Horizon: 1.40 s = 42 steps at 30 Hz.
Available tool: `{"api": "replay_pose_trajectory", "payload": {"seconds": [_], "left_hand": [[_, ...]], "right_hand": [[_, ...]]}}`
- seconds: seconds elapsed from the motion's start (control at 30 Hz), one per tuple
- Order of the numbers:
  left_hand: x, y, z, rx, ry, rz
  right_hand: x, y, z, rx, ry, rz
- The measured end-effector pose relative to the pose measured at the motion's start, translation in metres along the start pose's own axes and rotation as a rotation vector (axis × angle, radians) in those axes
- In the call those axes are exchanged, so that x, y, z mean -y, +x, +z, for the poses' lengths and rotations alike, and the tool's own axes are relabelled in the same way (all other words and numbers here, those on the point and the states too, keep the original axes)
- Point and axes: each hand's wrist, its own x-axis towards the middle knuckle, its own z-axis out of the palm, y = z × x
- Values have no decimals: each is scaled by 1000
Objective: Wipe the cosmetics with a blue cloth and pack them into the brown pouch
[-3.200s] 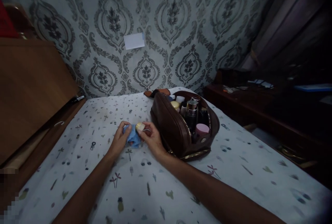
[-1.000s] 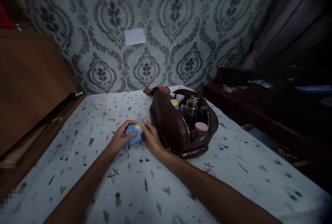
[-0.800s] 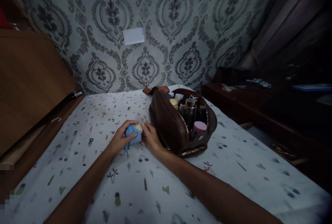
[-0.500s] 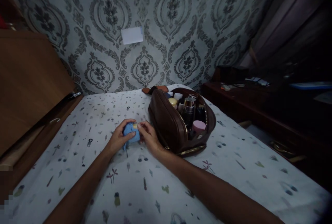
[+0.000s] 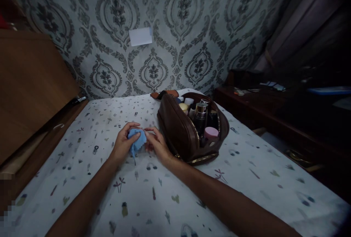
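A crumpled light-blue cloth (image 5: 138, 142) is held just above the printed sheet, a loose end hanging below it. My left hand (image 5: 123, 142) is closed around its left side, thumb across the front. The fingers of my right hand (image 5: 158, 145) are pinched together at the cloth's right edge. Whatever is inside the cloth is hidden. Close to the right hand stands a brown toiletry bag (image 5: 178, 131), unzipped. It holds a dark bottle with a shiny cap (image 5: 201, 111), a pink-lidded jar (image 5: 211, 132), a yellow-capped container (image 5: 183, 108) and several other items.
The white sheet (image 5: 153, 207) with small prints covers the surface. A brown wooden panel (image 5: 30, 94) rises at the left. Patterned wallpaper (image 5: 153, 72) with a white plate (image 5: 140, 36) is behind. At the right is a dark desk (image 5: 238, 101) with an open drawer.
The cloth has been turned or folded in my hands, and the small yellowish piece at its top no longer shows. Its loose end hangs lower. The bag stays in place.
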Motion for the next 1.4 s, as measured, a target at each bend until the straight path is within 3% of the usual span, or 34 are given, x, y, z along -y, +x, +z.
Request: {"api": "replay_pose_trajectory", "payload": {"seconds": [0.2, 0.33, 0.43, 0.8, 1.03, 1.23, 1.4], "left_hand": [[4, 1, 1, -96, -113, -86], [4, 0, 1, 41, 47, -112], [2, -2, 1, 91, 278, -38], [2, -3, 7, -46, 442, 45], [2, -6, 9, -174, 439, -32], [3, -5, 12, -148, 471, 0], [5, -6, 13, -172, 514, 39]], "right_hand": [[0, 1, 1, 0, 34, -16], [-1, 1, 1, -39, 49, -39], [-2, -1, 1, -45, 31, -33], [-4, 3, -1, -4, 19, 14], [-2, 0, 0, 133, 121, 57], [-17, 3, 1, 165, 64, -57], [-13, -3, -1, 169, -166, -231]]}}
